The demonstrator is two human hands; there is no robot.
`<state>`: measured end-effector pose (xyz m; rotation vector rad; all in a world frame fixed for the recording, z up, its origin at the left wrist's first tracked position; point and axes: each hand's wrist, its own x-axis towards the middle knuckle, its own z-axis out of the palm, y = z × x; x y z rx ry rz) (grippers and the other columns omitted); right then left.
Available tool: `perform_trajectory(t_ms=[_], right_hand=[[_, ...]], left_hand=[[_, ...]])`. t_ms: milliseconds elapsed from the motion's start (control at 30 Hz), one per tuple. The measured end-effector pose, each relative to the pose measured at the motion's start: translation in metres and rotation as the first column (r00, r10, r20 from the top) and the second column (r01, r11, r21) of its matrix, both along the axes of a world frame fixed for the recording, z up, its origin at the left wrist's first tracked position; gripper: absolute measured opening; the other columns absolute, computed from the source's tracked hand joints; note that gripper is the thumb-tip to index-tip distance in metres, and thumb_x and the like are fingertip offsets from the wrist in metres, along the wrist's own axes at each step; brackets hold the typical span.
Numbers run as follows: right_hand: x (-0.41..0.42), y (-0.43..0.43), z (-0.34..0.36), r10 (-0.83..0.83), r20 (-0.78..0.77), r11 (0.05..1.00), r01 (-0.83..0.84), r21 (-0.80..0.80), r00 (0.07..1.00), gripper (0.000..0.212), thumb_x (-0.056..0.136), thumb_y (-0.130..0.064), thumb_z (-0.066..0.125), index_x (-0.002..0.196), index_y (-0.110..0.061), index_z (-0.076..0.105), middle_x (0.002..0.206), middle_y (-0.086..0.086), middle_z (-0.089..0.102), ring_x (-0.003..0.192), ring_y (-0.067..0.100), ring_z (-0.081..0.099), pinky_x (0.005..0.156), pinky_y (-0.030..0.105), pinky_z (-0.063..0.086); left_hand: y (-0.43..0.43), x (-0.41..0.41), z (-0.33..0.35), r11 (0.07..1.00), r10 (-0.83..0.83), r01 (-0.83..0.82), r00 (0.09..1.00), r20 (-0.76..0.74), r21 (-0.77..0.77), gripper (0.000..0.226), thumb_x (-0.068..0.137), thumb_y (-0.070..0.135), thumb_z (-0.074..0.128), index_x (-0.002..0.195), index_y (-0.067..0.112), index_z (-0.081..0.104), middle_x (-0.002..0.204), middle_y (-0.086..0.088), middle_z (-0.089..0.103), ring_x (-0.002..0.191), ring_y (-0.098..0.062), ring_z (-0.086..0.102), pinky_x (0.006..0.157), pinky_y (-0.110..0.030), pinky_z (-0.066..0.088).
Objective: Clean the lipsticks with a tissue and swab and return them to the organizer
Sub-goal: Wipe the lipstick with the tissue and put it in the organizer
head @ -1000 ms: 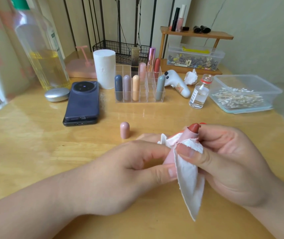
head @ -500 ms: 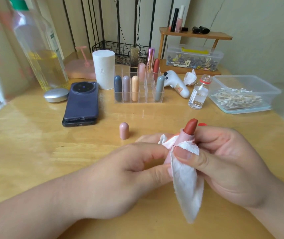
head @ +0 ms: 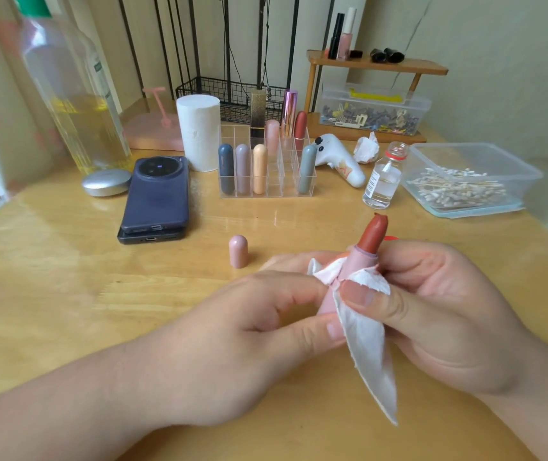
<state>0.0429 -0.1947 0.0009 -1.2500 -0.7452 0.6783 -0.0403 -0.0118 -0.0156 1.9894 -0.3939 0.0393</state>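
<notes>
Phones [head: 156,194] stacked far left on worktop [head: 49,277]. Pink cap [head: 238,251] stands upright to their right, with the organizer [head: 267,191] behind it holding capped lipsticks [head: 259,173]. Left hand [head: 232,354] — grip curled on the open lipstick [head: 370,239] base, bullet extended, pointing up, mid-worktop. Tissue [head: 365,344] wraps the tube, pinched by right hand [head: 442,314]. Swab tub [head: 472,154] far right.

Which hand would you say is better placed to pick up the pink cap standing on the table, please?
Probably the left hand: the upright cap stands nearer to it, while the right hand, pinching the tissue round the lipstick, would have to cross over.
</notes>
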Motion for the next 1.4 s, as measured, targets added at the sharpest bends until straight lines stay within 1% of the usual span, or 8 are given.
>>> perform_trajectory(t_ms=[267, 367, 500, 700, 800, 967, 1100, 1400], right_hand=[[-0.006, 0.004, -0.001, -0.044, 0.043, 0.999, 0.044, -0.01, 0.998, 0.012, 0.084, -0.01, 0.069, 0.091, -0.002, 0.074, 0.108, 0.009, 0.075, 0.115, 0.026, 0.067, 0.095, 0.031, 0.053], [-0.005, 0.001, -0.002, -0.035, 0.036, 0.998, 0.036, -0.043, 0.999, 0.014, 0.082, -0.016, 0.072, 0.092, -0.008, 0.076, 0.109, 0.012, 0.075, 0.109, 0.029, 0.069, 0.089, 0.033, 0.056], [0.001, -0.002, -0.001, -0.068, 0.052, 0.989, 0.074, -0.131, 0.996, 0.034, 0.072, -0.039, 0.084, 0.086, -0.009, 0.075, 0.082, 0.012, 0.072, 0.073, 0.022, 0.066, 0.065, 0.027, 0.051], [0.003, -0.001, -0.001, -0.04, 0.03, 0.994, 0.043, -0.097, 0.999, 0.012, 0.079, -0.023, 0.081, 0.086, -0.014, 0.077, 0.095, 0.014, 0.075, 0.079, 0.034, 0.07, 0.058, 0.024, 0.043], [0.001, -0.001, -0.002, -0.048, 0.038, 0.995, 0.051, -0.082, 0.998, 0.004, 0.08, -0.019, 0.079, 0.077, -0.017, 0.076, 0.071, 0.008, 0.07, 0.06, 0.015, 0.056, 0.046, 0.015, 0.037], [0.002, -0.003, 0.0, -0.004, 0.036, 0.994, 0.008, -0.106, 0.999, 0.032, 0.079, -0.033, 0.08, 0.093, -0.004, 0.075, 0.095, 0.025, 0.071, 0.068, 0.023, 0.058, 0.054, 0.021, 0.038], [0.005, -0.005, 0.0, -0.039, 0.04, 0.992, 0.043, -0.117, 0.998, 0.022, 0.078, -0.029, 0.076, 0.084, -0.008, 0.076, 0.063, 0.017, 0.062, 0.05, 0.01, 0.045, 0.045, 0.016, 0.034], [0.003, -0.001, -0.006, -0.058, 0.038, 0.997, 0.06, -0.057, 0.998, 0.018, 0.074, -0.025, 0.081, 0.083, -0.011, 0.074, 0.06, 0.0, 0.056, 0.048, 0.011, 0.042, 0.045, 0.017, 0.033]], left_hand=[[-0.012, 0.0, -0.004, 0.942, 0.32, -0.331, 0.936, 0.146, 0.057, 0.03, 0.079, 0.048, 0.075, 0.079, 0.018, 0.07, 0.116, 0.02, 0.068, 0.118, -0.002, 0.059, 0.119, -0.051, 0.018], [-0.006, 0.002, -0.001, 0.983, 0.181, -0.182, 0.982, 0.049, 0.026, 0.032, 0.085, 0.046, 0.068, 0.094, 0.016, 0.072, 0.125, 0.018, 0.064, 0.13, -0.005, 0.051, 0.121, -0.048, 0.001], [0.003, 0.0, 0.0, 0.997, -0.054, 0.047, 0.992, -0.118, -0.063, 0.032, 0.1, 0.036, 0.053, 0.114, 0.014, 0.072, 0.127, 0.007, 0.063, 0.135, -0.018, 0.047, 0.118, -0.046, 0.017], [-0.005, 0.0, -0.003, 0.969, 0.244, -0.246, 0.967, 0.068, 0.029, 0.03, 0.079, 0.056, 0.069, 0.08, 0.026, 0.07, 0.126, 0.026, 0.061, 0.128, -0.001, 0.051, 0.118, -0.057, 0.016], [-0.008, -0.001, -0.004, 0.966, 0.258, -0.259, 0.963, 0.075, 0.0, 0.039, 0.071, 0.059, 0.072, 0.072, 0.022, 0.061, 0.122, 0.022, 0.065, 0.125, -0.002, 0.055, 0.12, -0.054, 0.012], [-0.001, 0.001, 0.002, 0.995, 0.07, -0.071, 0.997, -0.023, -0.064, 0.038, 0.092, 0.047, 0.06, 0.107, 0.015, 0.074, 0.141, 0.018, 0.054, 0.143, -0.006, 0.036, 0.119, -0.05, -0.01], [0.0, 0.001, 0.002, 0.999, 0.047, -0.047, 0.999, -0.018, -0.017, 0.032, 0.096, 0.049, 0.051, 0.103, 0.029, 0.075, 0.133, 0.021, 0.059, 0.138, -0.008, 0.042, 0.12, -0.052, 0.009], [-0.009, 0.002, 0.002, 0.952, 0.295, -0.292, 0.955, 0.03, -0.089, 0.04, 0.072, 0.057, 0.072, 0.071, 0.019, 0.058, 0.098, 0.013, 0.07, 0.105, -0.004, 0.062, 0.118, -0.054, 0.018]])
